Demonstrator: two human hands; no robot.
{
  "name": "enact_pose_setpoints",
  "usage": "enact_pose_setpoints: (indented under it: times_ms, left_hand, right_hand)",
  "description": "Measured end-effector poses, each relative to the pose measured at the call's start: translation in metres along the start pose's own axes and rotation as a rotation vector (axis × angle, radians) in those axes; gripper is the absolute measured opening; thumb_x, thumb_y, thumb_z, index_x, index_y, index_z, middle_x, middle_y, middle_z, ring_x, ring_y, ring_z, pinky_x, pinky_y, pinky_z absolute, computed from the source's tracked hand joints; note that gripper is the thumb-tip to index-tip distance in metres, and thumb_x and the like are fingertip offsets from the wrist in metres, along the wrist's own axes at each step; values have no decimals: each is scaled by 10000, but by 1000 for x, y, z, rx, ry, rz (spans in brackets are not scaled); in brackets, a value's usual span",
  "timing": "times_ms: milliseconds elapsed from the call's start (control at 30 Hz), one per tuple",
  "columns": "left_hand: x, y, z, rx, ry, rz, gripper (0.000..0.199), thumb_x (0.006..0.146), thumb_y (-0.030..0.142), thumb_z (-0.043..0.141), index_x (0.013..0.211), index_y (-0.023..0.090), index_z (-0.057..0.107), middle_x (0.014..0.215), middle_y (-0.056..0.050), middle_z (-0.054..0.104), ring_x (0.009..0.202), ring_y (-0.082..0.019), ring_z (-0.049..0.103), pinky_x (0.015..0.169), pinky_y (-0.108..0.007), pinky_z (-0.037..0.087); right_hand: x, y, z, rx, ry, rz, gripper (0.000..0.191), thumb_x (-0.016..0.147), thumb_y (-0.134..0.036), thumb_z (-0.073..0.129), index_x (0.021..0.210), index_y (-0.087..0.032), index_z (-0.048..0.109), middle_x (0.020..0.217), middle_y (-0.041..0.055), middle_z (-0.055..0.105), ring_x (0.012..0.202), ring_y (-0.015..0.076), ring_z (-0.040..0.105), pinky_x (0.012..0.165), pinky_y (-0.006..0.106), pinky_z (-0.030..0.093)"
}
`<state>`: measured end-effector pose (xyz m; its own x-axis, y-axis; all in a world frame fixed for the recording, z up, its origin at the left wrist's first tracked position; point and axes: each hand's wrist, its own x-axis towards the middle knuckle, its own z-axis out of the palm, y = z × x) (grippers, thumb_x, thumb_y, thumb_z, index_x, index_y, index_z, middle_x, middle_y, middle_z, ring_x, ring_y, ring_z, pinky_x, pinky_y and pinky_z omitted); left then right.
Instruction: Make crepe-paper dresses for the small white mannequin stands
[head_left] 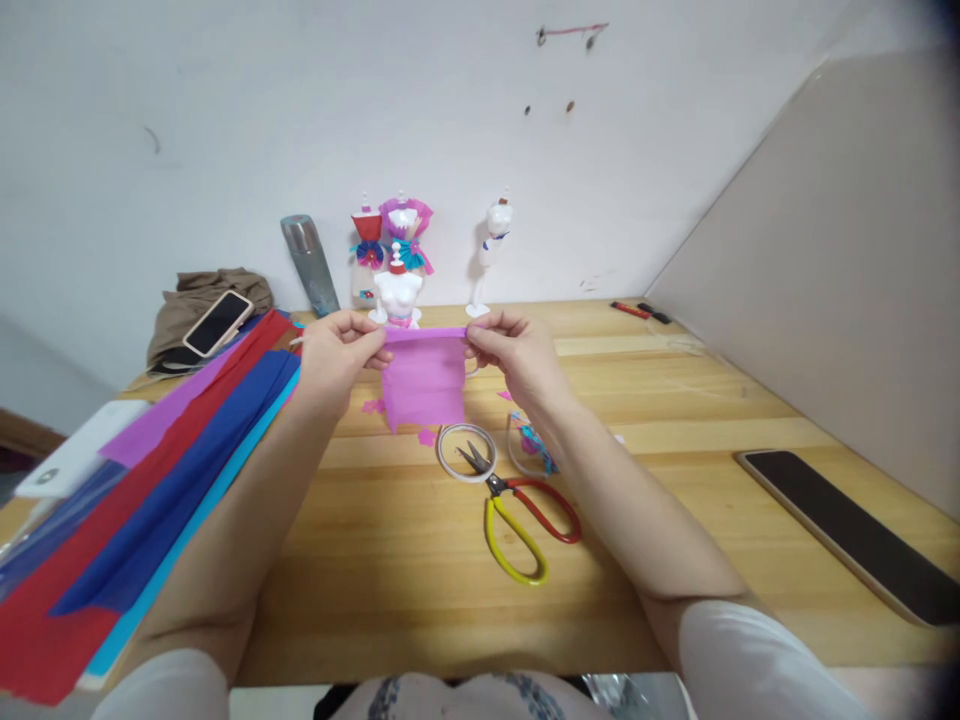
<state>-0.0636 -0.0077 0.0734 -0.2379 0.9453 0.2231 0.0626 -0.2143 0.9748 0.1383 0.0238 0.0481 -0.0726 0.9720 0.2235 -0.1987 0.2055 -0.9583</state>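
Note:
A sheet of pink-purple crepe paper hangs between my two hands, its top edge folded over and stretched level. My left hand pinches the top left corner, and my right hand pinches the top right one. Just behind the paper stands a small white mannequin bust with a red neck. Scissors with one yellow and one red handle lie partly spread below the paper, their blades over a white ring of tape. Small pink flower-shaped cutouts lie near the paper's lower edge.
Coloured paper sheets are stacked at the left, with a phone and brown cloth behind. A bottle, dressed mannequins and another white mannequin stand along the wall. A long dark slab lies at right.

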Motion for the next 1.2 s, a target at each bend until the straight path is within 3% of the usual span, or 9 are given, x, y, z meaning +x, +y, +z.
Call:
enact_pose_setpoints:
  times_ms: [400,633,833,967,1200]
  left_hand:
    - [-1,0,3,67,-6,36,199,678,228,700,744,188,517,513,20,637,416,-140,623,428,-217,511]
    - [-4,3,2,83,-41,40,196,710,246,685,776,187,511,529,16,662,319,-85,503,334,-175,388]
    - [-4,4,2,-13,-64,-19,212,673,228,707,748,176,515,625,-24,711,388,-103,584,395,-202,480]
    - [-2,1,4,-79,-60,-22,206,645,227,708,727,166,530,616,-18,704,392,-96,584,396,-191,471]
    - [-2,-6,9,-76,32,57,213,640,259,719,762,171,568,558,20,669,360,-86,547,382,-185,438]
  right_hand:
    - [1,2,2,75,-47,64,254,540,-314,810,707,-184,669,542,-35,633,513,91,564,481,208,426]
    - [-4,-3,2,-4,-31,-16,245,617,-336,798,710,-191,623,550,-39,628,444,86,540,435,214,415]
    - [-8,-10,5,-84,-7,-19,225,682,-312,763,749,-198,581,525,-35,646,394,89,527,387,197,379]
    - [-8,-12,6,-133,0,-23,182,715,-296,720,757,-197,573,524,-42,650,391,85,526,390,192,383]
    - [-3,-9,3,-196,41,-92,104,693,-240,683,669,-186,597,399,-108,406,367,51,357,400,195,260]
